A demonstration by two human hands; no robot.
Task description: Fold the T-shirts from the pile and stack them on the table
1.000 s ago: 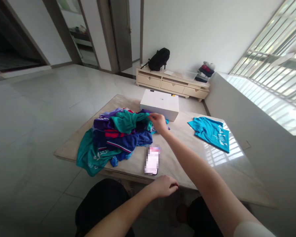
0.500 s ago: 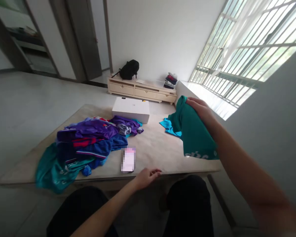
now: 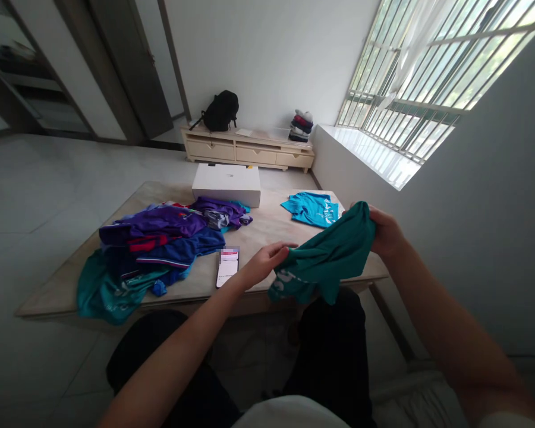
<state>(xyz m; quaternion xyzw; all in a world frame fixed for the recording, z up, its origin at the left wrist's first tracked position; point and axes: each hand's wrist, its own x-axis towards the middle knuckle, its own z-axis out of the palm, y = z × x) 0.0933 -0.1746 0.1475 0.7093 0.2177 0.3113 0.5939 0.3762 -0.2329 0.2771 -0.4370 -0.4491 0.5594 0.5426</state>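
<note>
A green shirt [image 3: 323, 255] with white lettering is stretched between my two hands above the near edge of the beige table [image 3: 267, 232]. My left hand [image 3: 267, 261] pinches its left end. At the upper right end, my right hand [image 3: 383, 232] grips the bunched cloth, its fingertips partly hidden behind the fabric. Just beyond the green shirt lies a folded bright blue shirt [image 3: 312, 209] with white print. To the left is a loose heap of purple, navy and green clothes [image 3: 160, 244]. A phone [image 3: 227, 268] with a lit screen rests between the heap and my left forearm.
A white box [image 3: 226, 184] stands at the table's far side. Behind it, a low cabinet [image 3: 254, 151] carries a black backpack [image 3: 222, 111] and a stack of folded clothes [image 3: 301, 126]. A barred window [image 3: 405, 89] is on the right. My knees are under the near edge.
My right hand has brought the green shirt lower and nearer to me. My left hand has risen from the table edge and taken hold of its other end. The blue shirt is now more exposed.
</note>
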